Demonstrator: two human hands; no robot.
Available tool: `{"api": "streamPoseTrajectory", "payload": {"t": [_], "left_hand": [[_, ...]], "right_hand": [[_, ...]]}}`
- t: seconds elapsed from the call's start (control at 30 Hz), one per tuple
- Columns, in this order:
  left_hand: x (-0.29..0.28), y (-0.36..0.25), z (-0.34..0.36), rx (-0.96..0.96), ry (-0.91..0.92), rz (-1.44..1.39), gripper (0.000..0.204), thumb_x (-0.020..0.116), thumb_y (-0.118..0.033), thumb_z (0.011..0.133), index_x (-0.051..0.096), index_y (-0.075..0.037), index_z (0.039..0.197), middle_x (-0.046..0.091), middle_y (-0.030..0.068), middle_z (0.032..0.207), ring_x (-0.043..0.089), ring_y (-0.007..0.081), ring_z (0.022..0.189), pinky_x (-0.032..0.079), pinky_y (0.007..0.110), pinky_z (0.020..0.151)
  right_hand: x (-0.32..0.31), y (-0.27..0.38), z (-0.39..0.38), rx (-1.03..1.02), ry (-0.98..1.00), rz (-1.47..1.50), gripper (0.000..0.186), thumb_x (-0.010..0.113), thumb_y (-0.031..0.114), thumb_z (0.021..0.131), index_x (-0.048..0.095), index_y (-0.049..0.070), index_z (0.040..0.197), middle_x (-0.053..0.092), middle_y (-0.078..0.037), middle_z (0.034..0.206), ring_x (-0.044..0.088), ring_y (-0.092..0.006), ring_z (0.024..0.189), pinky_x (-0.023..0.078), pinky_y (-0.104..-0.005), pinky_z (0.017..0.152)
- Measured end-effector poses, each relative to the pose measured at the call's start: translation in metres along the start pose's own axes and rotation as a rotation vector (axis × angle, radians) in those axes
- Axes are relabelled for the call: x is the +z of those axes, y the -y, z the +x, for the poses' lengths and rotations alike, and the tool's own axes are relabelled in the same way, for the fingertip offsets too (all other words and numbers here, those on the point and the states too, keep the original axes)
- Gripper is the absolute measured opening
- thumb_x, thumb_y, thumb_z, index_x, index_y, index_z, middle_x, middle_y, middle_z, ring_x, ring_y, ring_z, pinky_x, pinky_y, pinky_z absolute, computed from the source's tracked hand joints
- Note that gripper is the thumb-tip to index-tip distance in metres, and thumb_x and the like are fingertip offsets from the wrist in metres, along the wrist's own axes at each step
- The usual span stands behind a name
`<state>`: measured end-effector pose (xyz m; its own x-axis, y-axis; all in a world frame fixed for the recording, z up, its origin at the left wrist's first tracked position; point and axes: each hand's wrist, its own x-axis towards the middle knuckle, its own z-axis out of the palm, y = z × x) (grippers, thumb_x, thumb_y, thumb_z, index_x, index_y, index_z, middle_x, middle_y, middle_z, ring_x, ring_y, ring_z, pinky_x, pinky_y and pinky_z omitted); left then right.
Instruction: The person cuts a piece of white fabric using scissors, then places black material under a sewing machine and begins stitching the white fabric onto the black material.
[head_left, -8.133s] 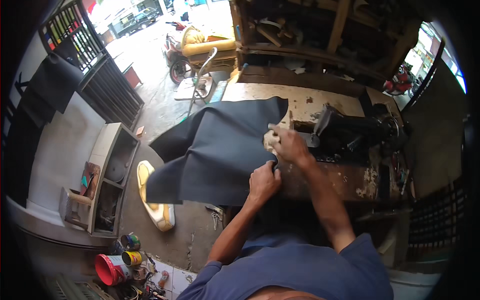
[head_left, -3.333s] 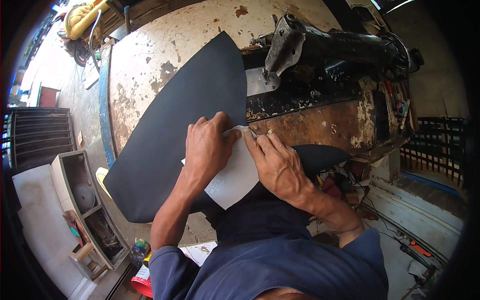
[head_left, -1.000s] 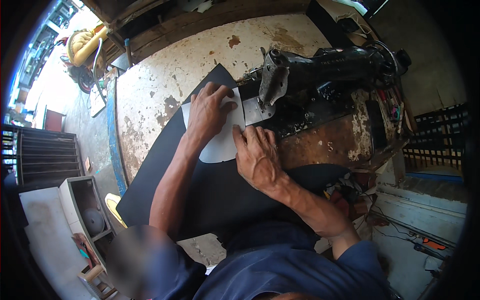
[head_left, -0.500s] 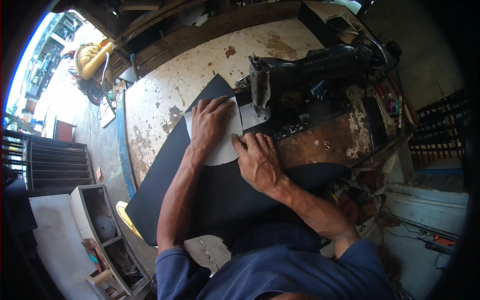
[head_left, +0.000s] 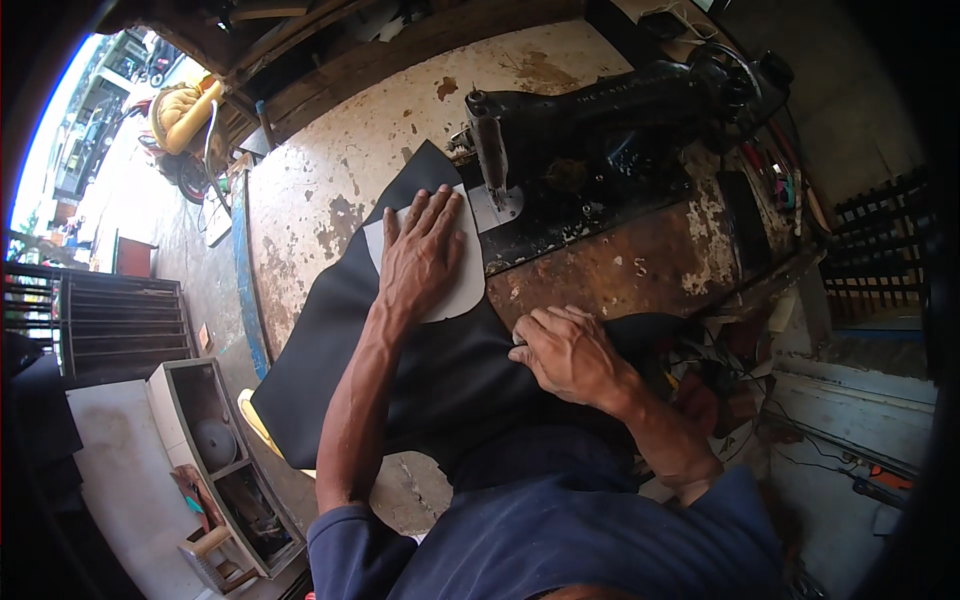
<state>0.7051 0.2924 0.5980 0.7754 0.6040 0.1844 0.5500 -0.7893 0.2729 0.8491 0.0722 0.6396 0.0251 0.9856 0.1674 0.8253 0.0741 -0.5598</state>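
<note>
Right hand just came off the flat white round-cornered piece, so the left hand is steadying it solo.
Left's palm-down, fingers spread over that piece, which lies on a smooth black leathery sheet. Right's curled nearer the body, pinching the sheet's edge between thumb and fingers. Black metal sewing machine stands beyond the right hand.

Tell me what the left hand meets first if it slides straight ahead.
Sliding on, the left hand would likely leave the white template and first meet the black sheet at its tip, then tabletop; the sewing machine seems just right of that line.
</note>
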Motion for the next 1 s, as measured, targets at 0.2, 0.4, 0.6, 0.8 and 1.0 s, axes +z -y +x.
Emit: {"api": "streamPoseTrajectory", "payload": {"t": [0.2,0.4,0.6,0.8,1.0], "left_hand": [[0.012,-0.077,-0.037,-0.042,-0.007,0.027,0.061,0.056,-0.03,0.1,0.045,-0.012,0.157,0.042,0.0073,0.164,0.033,0.0319,0.155,0.017,0.066,0.125],[0.014,-0.076,-0.022,-0.025,-0.024,-0.009,0.059,0.056,-0.028,0.1,0.046,-0.012,0.155,0.043,0.0075,0.164,0.035,0.0325,0.154,0.021,0.066,0.124],[0.014,-0.069,-0.019,-0.025,-0.039,-0.005,0.059,0.056,-0.03,0.1,0.046,-0.013,0.155,0.044,0.0065,0.163,0.036,0.0306,0.153,0.021,0.064,0.124],[0.016,-0.064,-0.015,-0.034,-0.066,-0.084,0.06,0.059,-0.029,0.099,0.046,-0.015,0.155,0.045,0.007,0.162,0.036,0.0316,0.153,0.022,0.067,0.122],[0.013,-0.065,-0.014,-0.035,0.027,0.003,0.059,0.058,-0.029,0.1,0.045,-0.021,0.157,0.041,0.0061,0.165,0.032,0.0311,0.155,0.02,0.064,0.124]], "right_hand": [[-0.062,-0.035,-0.018,-0.023,0.72,0.289,0.02,0.074,0.025,0.091,0.069,0.006,0.096,0.071,-0.013,0.092,0.071,-0.0338,0.093,0.054,-0.0456,0.082],[-0.024,-0.093,0.096,0.026,-0.212,0.156,0.022,0.073,0.023,0.091,0.072,0.007,0.107,0.071,-0.014,0.098,0.069,-0.0362,0.094,0.054,-0.0474,0.084],[-0.006,-0.11,0.133,-0.153,-0.276,-0.161,0.013,0.075,0.018,0.087,0.071,0.008,0.096,0.067,-0.011,0.086,0.067,-0.0362,0.085,0.053,-0.0499,0.08],[0.002,-0.069,0.075,-0.018,-0.313,-0.051,0.007,0.074,0.012,0.087,0.069,0.007,0.089,0.064,-0.01,0.086,0.066,-0.0336,0.081,0.054,-0.0453,0.077],[-0.01,-0.063,0.06,-0.024,-0.236,-0.01,0.008,0.074,0.012,0.088,0.071,0.005,0.091,0.065,-0.01,0.092,0.067,-0.0319,0.081,0.055,-0.0425,0.073]]}}
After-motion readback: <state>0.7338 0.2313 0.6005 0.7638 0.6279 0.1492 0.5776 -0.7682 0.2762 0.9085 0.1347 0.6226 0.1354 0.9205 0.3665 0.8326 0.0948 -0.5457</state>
